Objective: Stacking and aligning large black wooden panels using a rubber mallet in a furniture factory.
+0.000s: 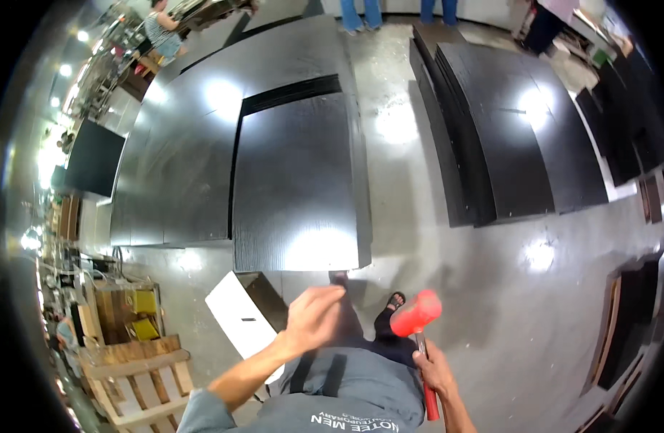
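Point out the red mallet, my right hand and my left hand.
Red mallet [417, 315]: head view, on its striking head.
Right hand [437, 369]: head view, its middle.
Left hand [312, 320]: head view, its middle.

The middle panel stack [296, 173] is black, with fine grain lines and a whitish shine at its near edge. On my side of this stack, my mallet [416, 313] shows a bright red head and a red grip, and my shirt [346, 382] is grey with white print. Just below the stack, one box [238, 307] has a white face. Left of the stack, the bins [141, 302] are yellow. Beyond it, the trousers [361, 13] are blue.
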Tool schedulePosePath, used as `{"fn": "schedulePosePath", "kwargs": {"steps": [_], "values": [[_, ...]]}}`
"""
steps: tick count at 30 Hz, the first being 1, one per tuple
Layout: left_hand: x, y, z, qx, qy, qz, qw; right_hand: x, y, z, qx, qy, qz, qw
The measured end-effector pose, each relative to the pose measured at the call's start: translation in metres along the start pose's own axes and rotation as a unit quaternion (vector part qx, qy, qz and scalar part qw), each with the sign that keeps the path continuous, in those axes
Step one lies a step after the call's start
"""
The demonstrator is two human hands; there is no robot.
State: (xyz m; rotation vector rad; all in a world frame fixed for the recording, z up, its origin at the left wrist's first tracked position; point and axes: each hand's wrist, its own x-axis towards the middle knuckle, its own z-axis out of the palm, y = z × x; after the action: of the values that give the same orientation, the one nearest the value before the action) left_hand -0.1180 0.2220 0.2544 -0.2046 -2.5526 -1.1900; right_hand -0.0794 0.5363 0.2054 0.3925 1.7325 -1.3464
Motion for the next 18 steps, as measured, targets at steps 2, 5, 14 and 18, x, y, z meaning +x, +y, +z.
{"fn": "schedulePosePath", "kwargs": {"steps": [2, 5, 14, 18], "values": [[-0.029, -0.003, -0.025, 0.073, 0.063, -0.053, 0.994, -0.021, -0.009, 0.0, -0.002, -0.016, -0.056, 0.998], [-0.055, -0.02, -0.064, -0.026, 0.179, -0.254, 0.95, -0.036, -0.036, 0.003, -0.081, -0.005, -0.109, 0.991], [-0.058, -0.005, -0.106, -0.364, 0.037, -0.39, 0.845, 0.004, -0.193, 0.151, 0.099, -0.173, -0.27, 0.942], [-0.049, -0.009, -0.131, -0.409, -0.037, -0.35, 0.842, 0.075, -0.241, 0.266, 0.137, -0.159, -0.313, 0.926]]}}
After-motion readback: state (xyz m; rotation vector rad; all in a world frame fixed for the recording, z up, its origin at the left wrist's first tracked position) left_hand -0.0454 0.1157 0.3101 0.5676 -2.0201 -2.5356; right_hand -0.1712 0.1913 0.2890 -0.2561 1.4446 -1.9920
